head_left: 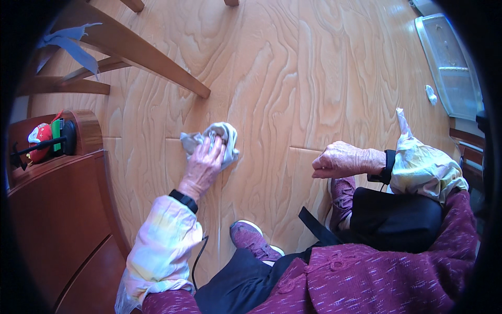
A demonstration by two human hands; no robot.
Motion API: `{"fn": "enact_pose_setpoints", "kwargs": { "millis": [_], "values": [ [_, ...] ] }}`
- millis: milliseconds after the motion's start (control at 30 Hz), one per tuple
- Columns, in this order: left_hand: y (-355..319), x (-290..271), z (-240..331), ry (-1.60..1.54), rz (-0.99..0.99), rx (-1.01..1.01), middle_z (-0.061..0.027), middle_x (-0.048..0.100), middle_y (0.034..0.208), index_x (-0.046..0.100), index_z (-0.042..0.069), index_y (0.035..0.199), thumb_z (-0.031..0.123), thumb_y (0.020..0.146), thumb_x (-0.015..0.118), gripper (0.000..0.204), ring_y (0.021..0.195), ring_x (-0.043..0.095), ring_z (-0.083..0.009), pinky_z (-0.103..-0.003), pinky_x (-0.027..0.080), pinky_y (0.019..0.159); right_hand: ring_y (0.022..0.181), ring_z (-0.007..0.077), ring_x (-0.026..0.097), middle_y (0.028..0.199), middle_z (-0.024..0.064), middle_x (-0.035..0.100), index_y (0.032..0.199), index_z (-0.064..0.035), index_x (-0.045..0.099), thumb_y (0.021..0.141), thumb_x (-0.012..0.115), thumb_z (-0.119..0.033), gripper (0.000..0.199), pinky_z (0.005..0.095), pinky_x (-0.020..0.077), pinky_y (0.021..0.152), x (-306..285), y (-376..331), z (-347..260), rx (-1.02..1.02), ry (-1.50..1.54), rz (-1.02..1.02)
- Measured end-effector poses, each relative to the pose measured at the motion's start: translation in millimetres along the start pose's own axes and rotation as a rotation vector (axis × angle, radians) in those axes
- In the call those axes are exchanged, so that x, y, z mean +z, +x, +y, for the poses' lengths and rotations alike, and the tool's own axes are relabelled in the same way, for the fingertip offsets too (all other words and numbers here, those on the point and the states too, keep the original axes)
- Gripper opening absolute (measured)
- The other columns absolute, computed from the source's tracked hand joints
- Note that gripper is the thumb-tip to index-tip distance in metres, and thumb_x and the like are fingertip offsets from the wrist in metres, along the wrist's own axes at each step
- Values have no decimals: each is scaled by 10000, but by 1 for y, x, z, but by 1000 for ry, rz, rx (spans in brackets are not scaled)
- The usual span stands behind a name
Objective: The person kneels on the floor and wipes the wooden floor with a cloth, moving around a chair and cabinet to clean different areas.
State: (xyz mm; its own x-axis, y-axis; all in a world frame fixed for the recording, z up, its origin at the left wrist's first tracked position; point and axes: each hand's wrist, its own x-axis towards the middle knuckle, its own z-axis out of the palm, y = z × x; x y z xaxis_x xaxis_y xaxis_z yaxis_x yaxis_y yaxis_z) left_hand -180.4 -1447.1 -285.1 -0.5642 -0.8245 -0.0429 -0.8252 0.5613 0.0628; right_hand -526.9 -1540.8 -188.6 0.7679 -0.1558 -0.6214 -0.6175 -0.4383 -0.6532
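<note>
A crumpled pale grey cloth (228, 137) lies on the wood-patterned floor (266, 94), left of the middle. My left hand (203, 166) presses on it from above, with its fingers bent into the folds. Over by my right knee, my right hand (340, 159) is held as a closed fist with the wrist bent. No object shows in the fist, though the inside of the palm is turned out of sight. Pale patterned sleeve covers reach up both forearms, and a black band circles each wrist.
On the left stands a reddish-brown wooden cabinet (63, 209) with a red figure (41, 140) on top. A wooden chair leg (172, 78) slants in at upper left. Far right, a translucent plastic box (452, 68) sits near a small white scrap (431, 95). My shoe (251, 239) is close below the cloth.
</note>
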Motion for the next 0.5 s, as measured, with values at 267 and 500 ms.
{"fn": "enact_pose_setpoints", "kwargs": {
  "millis": [267,500],
  "values": [
    [-51,-9,19,-90,-66,88,-129,548,1224,586,40,1088,129,795,539,310,1119,528,-309,-376,464,890,640,384,579,654,187,580,736,-39,603,872,591,-300,294,444,462,557,8,-5,7,10,22,-8],
    [43,5,-18,59,78,1,-80,550,1205,543,113,1087,155,842,509,251,1109,524,-264,-363,457,851,646,384,590,656,188,587,742,-45,609,873,586,-323,308,448,473,549,7,-5,8,-13,-22,8]
  ]
}}
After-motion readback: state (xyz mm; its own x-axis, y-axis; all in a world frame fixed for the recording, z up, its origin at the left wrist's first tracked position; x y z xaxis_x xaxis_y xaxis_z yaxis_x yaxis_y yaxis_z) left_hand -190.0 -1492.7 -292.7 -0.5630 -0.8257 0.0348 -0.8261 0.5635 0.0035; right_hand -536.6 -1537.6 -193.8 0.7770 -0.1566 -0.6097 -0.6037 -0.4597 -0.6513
